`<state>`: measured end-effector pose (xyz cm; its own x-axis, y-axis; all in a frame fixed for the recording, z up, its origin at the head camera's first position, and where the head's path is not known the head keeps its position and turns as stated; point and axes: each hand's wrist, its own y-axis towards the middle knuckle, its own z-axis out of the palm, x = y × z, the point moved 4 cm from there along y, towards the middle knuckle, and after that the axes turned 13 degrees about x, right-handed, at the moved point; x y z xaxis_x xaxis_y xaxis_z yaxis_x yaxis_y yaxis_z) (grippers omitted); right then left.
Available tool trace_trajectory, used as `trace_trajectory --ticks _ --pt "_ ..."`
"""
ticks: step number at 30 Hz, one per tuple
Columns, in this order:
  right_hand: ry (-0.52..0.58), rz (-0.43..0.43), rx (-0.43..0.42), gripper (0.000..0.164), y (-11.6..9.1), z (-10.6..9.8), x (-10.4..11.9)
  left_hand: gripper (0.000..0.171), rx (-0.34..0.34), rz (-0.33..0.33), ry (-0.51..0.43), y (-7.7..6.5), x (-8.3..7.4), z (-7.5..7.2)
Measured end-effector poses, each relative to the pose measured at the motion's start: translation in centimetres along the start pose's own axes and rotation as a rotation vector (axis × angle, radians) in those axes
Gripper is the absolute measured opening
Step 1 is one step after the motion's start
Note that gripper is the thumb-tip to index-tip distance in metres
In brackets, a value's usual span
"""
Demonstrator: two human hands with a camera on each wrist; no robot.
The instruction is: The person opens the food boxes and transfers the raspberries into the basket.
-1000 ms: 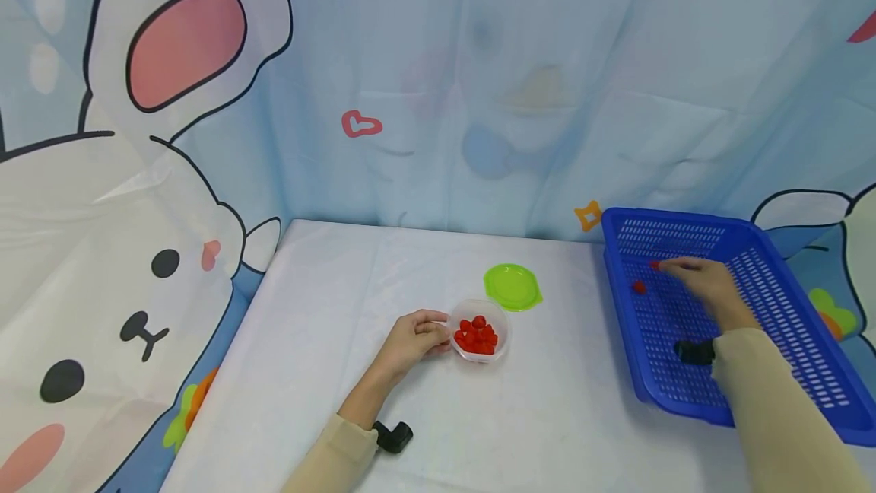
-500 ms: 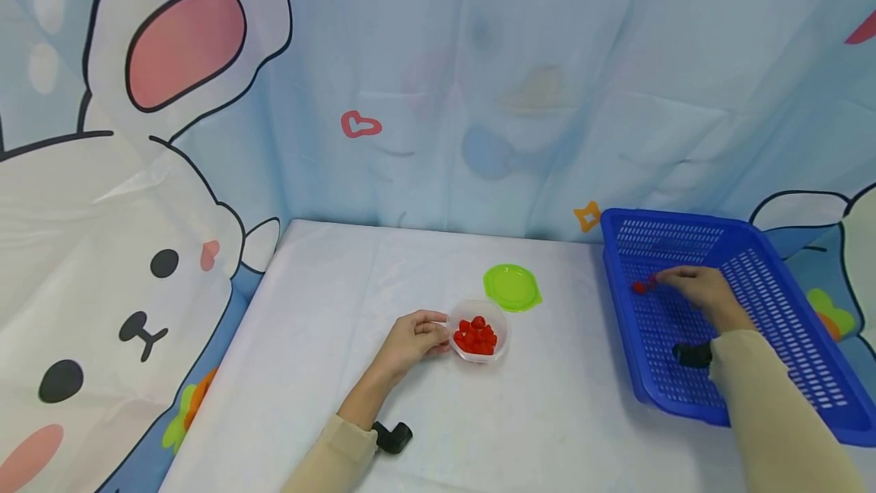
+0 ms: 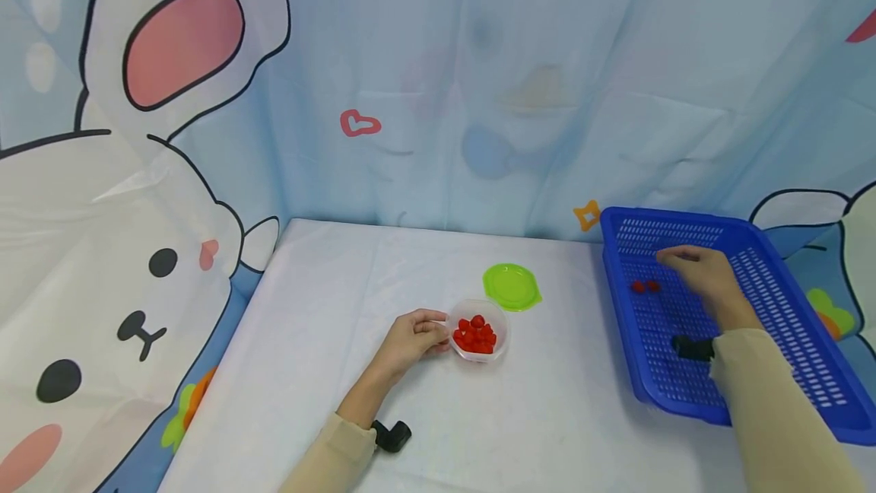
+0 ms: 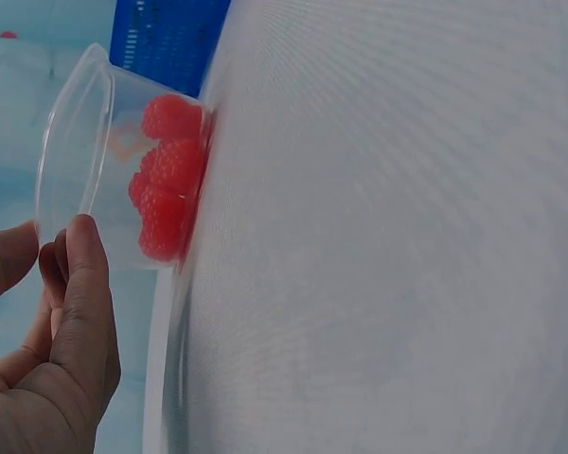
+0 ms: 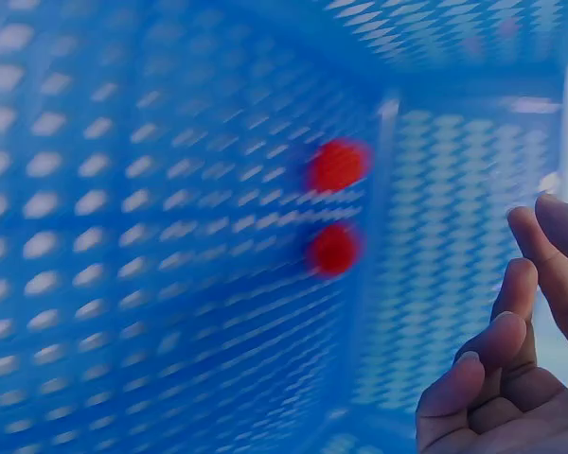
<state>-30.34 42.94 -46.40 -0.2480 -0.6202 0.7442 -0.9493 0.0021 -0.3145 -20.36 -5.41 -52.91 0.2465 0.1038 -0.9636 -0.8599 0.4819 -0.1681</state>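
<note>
My left hand (image 3: 411, 341) pinches the rim of a clear plastic tub (image 3: 503, 318) between thumb and fingers. In the left wrist view, the tub (image 4: 123, 227) stands on the white cloth with several red raspberries (image 4: 166, 218) at its bottom. Over the blue plastic basket (image 3: 626, 356) is my right hand (image 3: 705, 276), its fingers relaxed and holding nothing. Two raspberries lie side by side on the basket floor, one (image 5: 339, 165) above the other (image 5: 333, 249) in the right wrist view, both blurred.
A green lid (image 3: 512, 287) lies flat on the table just behind the tub. The white tabletop (image 3: 547, 402) ends at a printed blue curtain (image 3: 424, 97) at the back. Black wrist mounts (image 3: 392, 437) are strapped to both wrists.
My right hand has let go of a raspberry, which now lies beside the other in the basket, and has risen slightly away. The left hand and tub have stayed put.
</note>
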Motion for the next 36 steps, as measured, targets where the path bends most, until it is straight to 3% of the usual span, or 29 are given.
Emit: trace_trajectory --ticks 8,18,27,36 --pt "-0.021 -0.112 0.030 0.073 -2.4 0.6 6.0 0.031 0.004 0.003 0.005 0.0 -0.1 0.1" --pt "-0.049 -0.228 0.063 0.064 -6.7 3.7 12.5 0.031 -0.001 0.003 0.000 0.0 -0.2 0.1" --pt "-0.065 -0.338 0.092 0.044 -8.3 7.7 15.2 0.033 -0.007 -0.003 -0.005 -0.2 -0.2 0.2" --pt "-0.012 -0.480 0.168 0.024 -8.2 13.6 16.4 0.032 -0.009 -0.005 -0.004 -0.1 0.1 0.1"
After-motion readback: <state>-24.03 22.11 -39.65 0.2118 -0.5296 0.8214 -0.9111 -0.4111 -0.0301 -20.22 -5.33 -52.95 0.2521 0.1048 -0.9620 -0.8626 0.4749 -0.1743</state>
